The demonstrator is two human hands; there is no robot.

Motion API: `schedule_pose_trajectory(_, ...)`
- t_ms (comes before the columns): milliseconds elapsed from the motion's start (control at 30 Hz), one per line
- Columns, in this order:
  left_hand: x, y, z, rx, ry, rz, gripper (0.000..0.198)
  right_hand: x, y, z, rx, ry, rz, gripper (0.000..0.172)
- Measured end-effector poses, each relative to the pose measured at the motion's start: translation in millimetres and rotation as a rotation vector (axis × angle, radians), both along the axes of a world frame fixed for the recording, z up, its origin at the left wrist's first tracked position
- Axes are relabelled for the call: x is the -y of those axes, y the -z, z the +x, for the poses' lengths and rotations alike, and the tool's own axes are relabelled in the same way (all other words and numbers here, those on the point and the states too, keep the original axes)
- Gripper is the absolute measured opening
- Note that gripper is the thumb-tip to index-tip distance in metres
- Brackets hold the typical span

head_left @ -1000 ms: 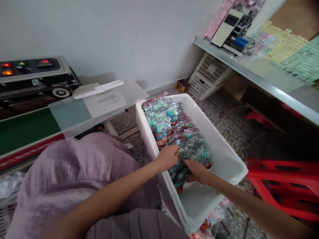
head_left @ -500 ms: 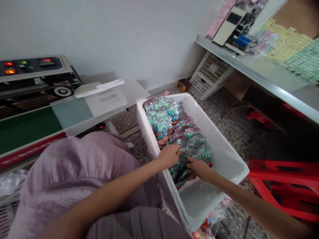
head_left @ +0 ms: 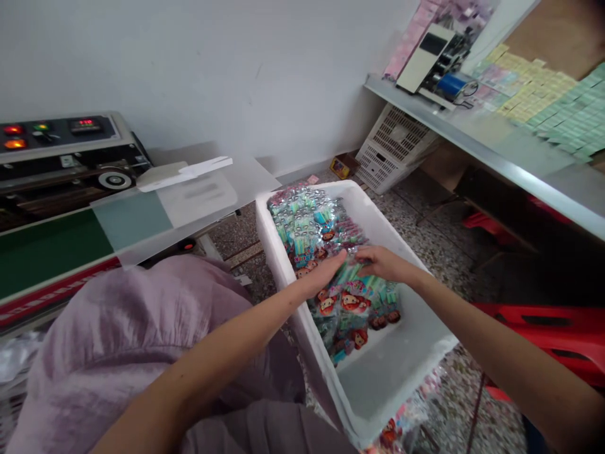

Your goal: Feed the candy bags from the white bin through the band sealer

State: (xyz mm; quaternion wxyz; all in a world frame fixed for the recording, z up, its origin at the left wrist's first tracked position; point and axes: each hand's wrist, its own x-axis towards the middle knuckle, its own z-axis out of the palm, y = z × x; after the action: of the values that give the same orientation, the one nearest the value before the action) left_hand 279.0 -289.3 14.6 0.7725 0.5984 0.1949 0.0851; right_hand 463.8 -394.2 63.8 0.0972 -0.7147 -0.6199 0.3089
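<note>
Where the view is nearest, a lilac garment (head_left: 142, 340) fills the lower left, and both bare forearms reach out over it toward a white foam box (head_left: 420, 340) that stands on the speckled floor. The near end of the box is bare; beyond it lies a heap of small shiny packets (head_left: 350, 306), some printed with red cartoon faces, others in teal and pink foil, filling the box to its far wall. The left hand (head_left: 326, 272) lies flat on the heap near the middle of the box, fingers stretched and pressed on the packets. The right hand (head_left: 382, 263) sits just beside it, fingers curled over the packets; whether it pinches any one of them cannot be told. The two hands nearly meet, fingertips close together above the heap.

To the right of the box stands red plastic furniture (head_left: 543, 340). To the left, past the garment, a green belt (head_left: 47, 249) runs beside a clear plate (head_left: 189, 195), and behind that a machine (head_left: 61, 151) shows lit lamps and a red readout. Farther back, a white crate (head_left: 397, 148) leans near the wall under a metal bench (head_left: 496, 157), which bears a small device (head_left: 435, 53) and rows of yellow and green packets (head_left: 562, 107).
</note>
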Motion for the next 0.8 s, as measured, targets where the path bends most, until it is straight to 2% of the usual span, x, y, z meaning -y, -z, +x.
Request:
schedule_pose_trajectory(100, -12.3, -10.7, -14.6, 0.072, 0.211, -0.107, 0.043, -14.6, -6.7, 3.9, -0.047, 0.026, 0.011, 0.025)
schedule_pose_trajectory(167, -17.7, -12.9, -18.6, 0.057, 0.272, -0.061, 0.051, -23.8, -12.4, -0.1, -0.085, 0.043, 0.024, 0.028)
schedule_pose_trajectory(233, -18.6, -11.4, -17.2, 0.013, 0.194, -0.017, 0.053, -33.6, -19.7, -9.9, -0.158, 0.086, 0.06, 0.028)
schedule_pose_trajectory(300, -16.5, -8.5, -13.7, -0.035, 0.063, -0.023, 0.044, -41.9, -27.6, -23.0, -0.259, 0.175, 0.124, 0.029)
schedule_pose_trajectory(400, -14.8, -7.5, -13.9, -0.062, -0.041, -0.055, 0.033, -43.0, -34.6, -39.0, -0.435, 0.411, 0.258, 0.036)
schedule_pose_trajectory(467, -18.0, -10.6, -20.9, -0.049, -0.096, -0.088, 0.032, -31.2, -30.7, -44.0, -0.6, 0.581, 0.355, 0.045)
schedule_pose_trajectory(500, -20.8, -13.2, -26.0, -0.042, -0.13, -0.116, 0.033, -21.3, -24.7, -45.9, -0.651, 0.634, 0.381, 0.048)
schedule_pose_trajectory(567, -27.5, -19.5, -37.0, -0.024, -0.195, -0.188, 0.035, 5.0, -4.4, -52.5, -0.611, 0.606, 0.318, 0.054)
schedule_pose_trajectory(600, -30.5, -22.9, -42.0, -0.013, -0.214, -0.227, 0.036, 20.0, 9.5, -58.9, -0.441, 0.491, 0.174, 0.056)
schedule_pose_trajectory(633, -33.0, -26.2, -46.3, -0.003, -0.224, -0.264, 0.038, 35.2, 25.1, -67.7, -0.251, 0.281, -0.054, 0.055)
schedule_pose_trajectory(667, -34.9, -29.3, -49.6, 0.009, -0.228, -0.301, 0.041, 49.8, 41.5, -78.8, -0.188, 0.185, -0.171, 0.047)
schedule_pose_trajectory(767, -36.6, -36.8, -55.5, 0.047, -0.234, -0.374, 0.048, 84.3, 86.3, -117.3, -0.045, 0.011, -0.331, 0.01)
schedule_pose_trajectory(800, -36.5, -38.6, -57.1, 0.056, -0.241, -0.384, 0.049, 91.9, 97.7, -128.4, 0.021, -0.025, -0.362, 0.009)
